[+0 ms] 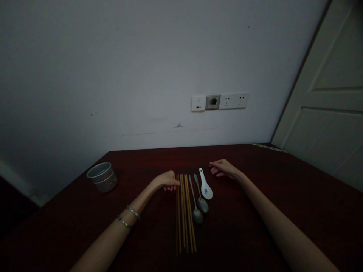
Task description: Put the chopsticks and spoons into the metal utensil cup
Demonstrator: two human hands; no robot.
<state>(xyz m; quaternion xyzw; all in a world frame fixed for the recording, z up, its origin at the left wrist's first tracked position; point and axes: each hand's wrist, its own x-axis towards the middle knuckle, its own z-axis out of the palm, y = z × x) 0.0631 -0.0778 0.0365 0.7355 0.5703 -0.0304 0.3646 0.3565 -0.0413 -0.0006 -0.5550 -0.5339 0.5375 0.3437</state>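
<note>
Several wooden chopsticks [183, 219] lie side by side on the dark red table, pointing away from me. My left hand [169, 180] is closed at their far end, thumb and fingers pinching the leftmost chopstick [177, 223]. To the right of the chopsticks are two metal spoons, one slim [197, 216] and one with a wider bowl [203, 205]. Beside them rests a white ceramic spoon [207, 191] with a blue mark. My right hand [223, 168] hovers or rests just right of that spoon's handle, fingers loosely bent and apart, with nothing visible in them.
A round grey metal container [105, 181] stands near the table's left edge. Behind the table [159, 156] rises a pale wall with a row of sockets [233, 101]. A panelled door [326, 102] is at the right. The light is dim.
</note>
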